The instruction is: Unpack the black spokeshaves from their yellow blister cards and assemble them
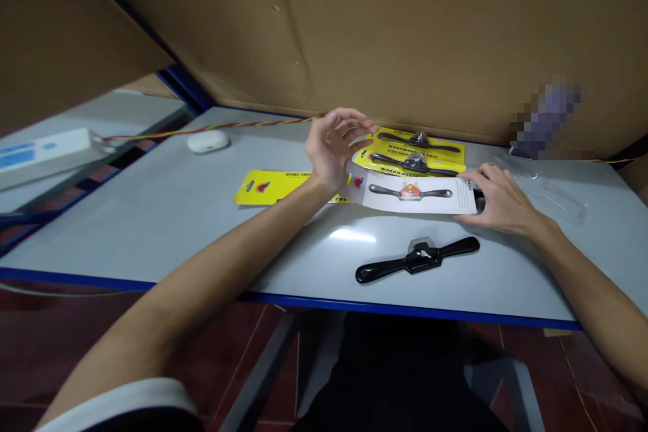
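Card (412, 194), probably light, bendy and best taken by its short ends, sits pinched in the right hand (501, 199) toward the tabletop's (172, 223) far edge, the left hand (331, 148) loosely uncurled beside it.

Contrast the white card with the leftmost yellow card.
The white card is held at its right end by the right hand; the yellow card lies on the table. The white card shows a tool picture; the yellow card's visible part shows lettering. Both carry a red and blue logo.
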The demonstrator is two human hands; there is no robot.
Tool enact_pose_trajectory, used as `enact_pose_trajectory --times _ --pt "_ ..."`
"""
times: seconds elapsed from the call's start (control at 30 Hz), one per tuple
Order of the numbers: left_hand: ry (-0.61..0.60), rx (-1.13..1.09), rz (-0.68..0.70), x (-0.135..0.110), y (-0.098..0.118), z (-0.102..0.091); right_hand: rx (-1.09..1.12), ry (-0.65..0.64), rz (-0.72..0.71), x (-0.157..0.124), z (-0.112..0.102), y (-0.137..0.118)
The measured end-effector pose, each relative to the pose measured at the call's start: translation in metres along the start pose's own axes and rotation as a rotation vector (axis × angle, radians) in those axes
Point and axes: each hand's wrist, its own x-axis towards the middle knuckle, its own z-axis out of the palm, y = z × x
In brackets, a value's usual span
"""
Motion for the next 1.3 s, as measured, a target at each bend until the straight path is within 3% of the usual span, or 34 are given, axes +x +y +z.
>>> enact_pose_trajectory --times 0.2,0.47,0.83,1.03,1.17,1.3 --pt "-0.011 0.035 0.099 0.002 0.011 0.001 0.134 -0.034 0.017 0.000 0.002 0.005" --pt "-0.059 0.212 0.097 -0.002 0.007 -0.008 0.154 -0.028 0.001 -0.001 0.005 0.009" --pt "-0.118 0.128 0.103 -0.004 -0.002 -0.011 0.160 -0.035 -0.002 -0.001 0.006 0.013" --pt "-0.171 0.172 0.090 -0.015 -0.009 0.006 0.148 -0.040 -0.008 0.003 0.008 -0.003" --pt "-0.200 0.147 0.154 -0.026 -0.022 0.026 0.083 -0.013 -0.036 0.008 0.010 -0.021" --pt "-0.201 0.261 0.236 -0.034 -0.032 0.035 -0.019 0.031 -0.107 0.011 0.010 -0.034"
